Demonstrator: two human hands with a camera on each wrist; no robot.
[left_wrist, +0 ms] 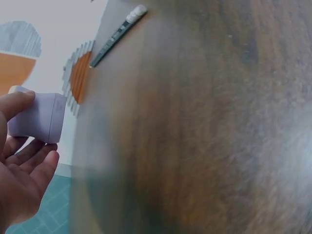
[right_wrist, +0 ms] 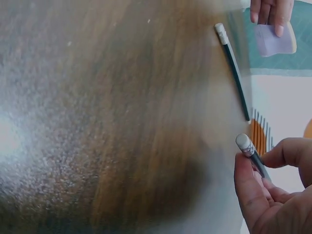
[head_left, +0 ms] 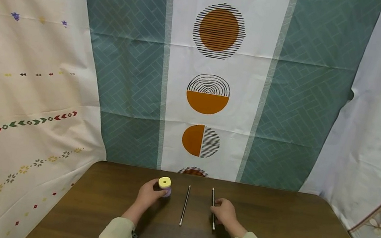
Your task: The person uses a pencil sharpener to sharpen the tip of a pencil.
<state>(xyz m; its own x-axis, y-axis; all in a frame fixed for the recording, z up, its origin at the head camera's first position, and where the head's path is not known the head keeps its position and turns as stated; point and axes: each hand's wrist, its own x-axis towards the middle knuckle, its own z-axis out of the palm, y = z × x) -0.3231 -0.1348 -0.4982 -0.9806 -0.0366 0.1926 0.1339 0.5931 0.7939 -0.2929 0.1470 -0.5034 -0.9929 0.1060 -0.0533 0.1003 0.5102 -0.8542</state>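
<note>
My left hand point(head_left: 147, 195) grips a small pencil sharpener point(head_left: 165, 182) with a yellow, holed top and a lilac body, thumb on one side and fingers on the other. In the left wrist view the smooth lilac body of the sharpener point(left_wrist: 41, 117) shows between thumb and fingers. Over on the right, my right hand point(head_left: 225, 212) pinches a dark pencil point(head_left: 213, 223) between thumb and fingers; its white eraser end points toward me. A second dark pencil point(head_left: 184, 207) with a white eraser lies on the table between the hands, roughly lengthwise.
The brown wooden table point(head_left: 88, 218) ends at a far edge against a hanging cloth point(head_left: 129, 86) of green and white with orange circles. Pale patterned fabric point(head_left: 22, 119) hangs at the left, and white fabric point(head_left: 374, 140) at the right.
</note>
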